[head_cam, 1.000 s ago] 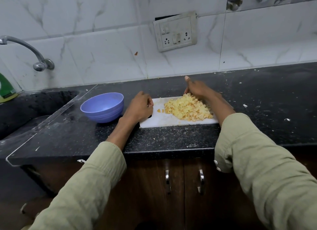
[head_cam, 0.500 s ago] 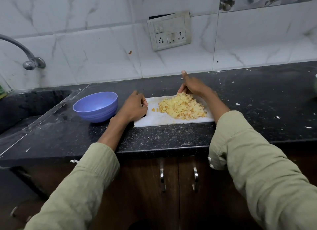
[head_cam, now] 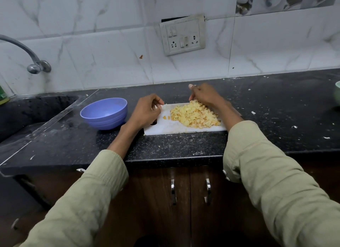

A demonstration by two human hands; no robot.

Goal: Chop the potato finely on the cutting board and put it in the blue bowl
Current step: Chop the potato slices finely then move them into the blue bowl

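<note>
Home kitchen: sink [head_cam: 27,114] w/ tap [head_cam: 35,66], granite counter [head_cam: 184,147], tiled wall [head_cam: 110,53].

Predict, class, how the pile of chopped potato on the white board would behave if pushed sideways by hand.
The chopped potato is many small loose cubes, so it would probably spread and tumble rather than slide as one. A stray piece already lies apart, so some may scatter off the cutting board. The cut faces likely cling slightly.
</note>
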